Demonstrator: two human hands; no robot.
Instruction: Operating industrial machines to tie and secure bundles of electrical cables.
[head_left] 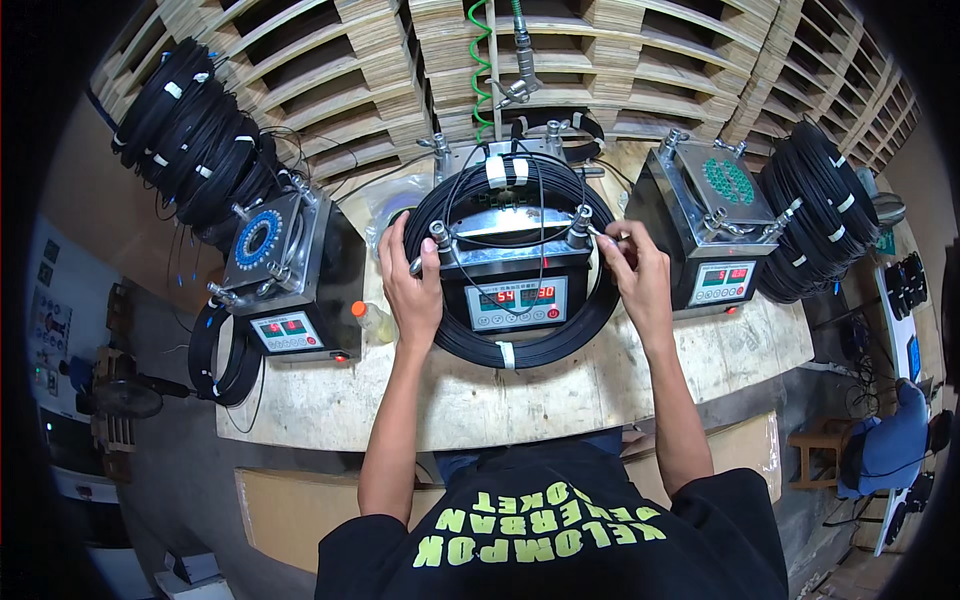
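A large coil of black cable (510, 354), tied with white bands, hangs around the front of the middle metal machine (500, 270). This machine has a lit red display and two silver clamp levers on top. My left hand (412, 295) is at the coil's left side, its thumb and fingers closed around the left clamp lever (416, 265). On the other side, my right hand (640, 275) pinches the tip of the right clamp lever (590, 231). A loose cable strand loops down over the machine's front panel.
Similar machines stand at the left (300, 270) and right (700, 220) of the wooden table (330, 410). Stacked black coils (200, 150) and more coils (820, 215) flank them. A small orange-capped bottle (374, 321) sits near my left hand. An air gun (522, 75) hangs behind. A person (890, 440) sits far right.
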